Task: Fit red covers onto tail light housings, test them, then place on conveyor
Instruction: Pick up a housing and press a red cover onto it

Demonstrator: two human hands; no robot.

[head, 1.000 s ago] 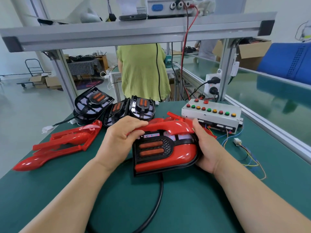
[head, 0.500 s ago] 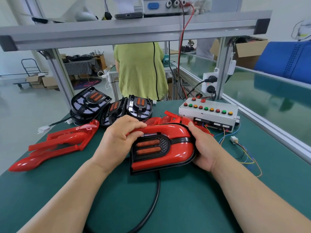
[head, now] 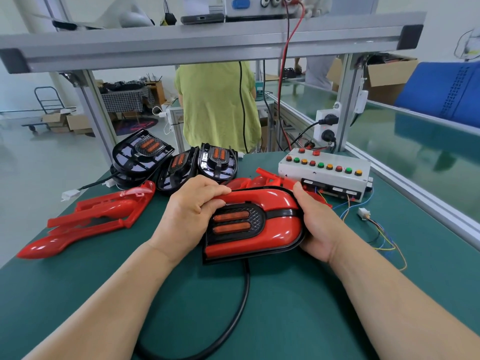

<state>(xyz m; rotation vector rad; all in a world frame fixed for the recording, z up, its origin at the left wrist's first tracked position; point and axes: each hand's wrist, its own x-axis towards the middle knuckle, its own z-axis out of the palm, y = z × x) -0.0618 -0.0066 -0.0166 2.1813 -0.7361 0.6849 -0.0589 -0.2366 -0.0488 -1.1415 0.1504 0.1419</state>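
Both hands grip one tail light housing (head: 226, 259) w/ a red cover (head: 278, 203) seated on it, low over the green bench (head: 298, 320); can't tell if it touches the bench. Left hand (head: 192, 216) curls its fingers over the cover's upper-left edge. Right hand (head: 317, 229) cups the housing's rounded right end, thumb on the top rim. A black cable (head: 235, 320) runs out from under the housing toward the person & loops. Left of the housing: spare red covers (head: 91, 219), lying flat. Behind it, to the left: bare black housings (head: 218, 162) in a row. Behind-right: test box (head: 324, 175) w/ coloured buttons. Loose white connector (head: 362, 211) right of the housing, past the right hand. Conveyor (head: 415, 152) further right.
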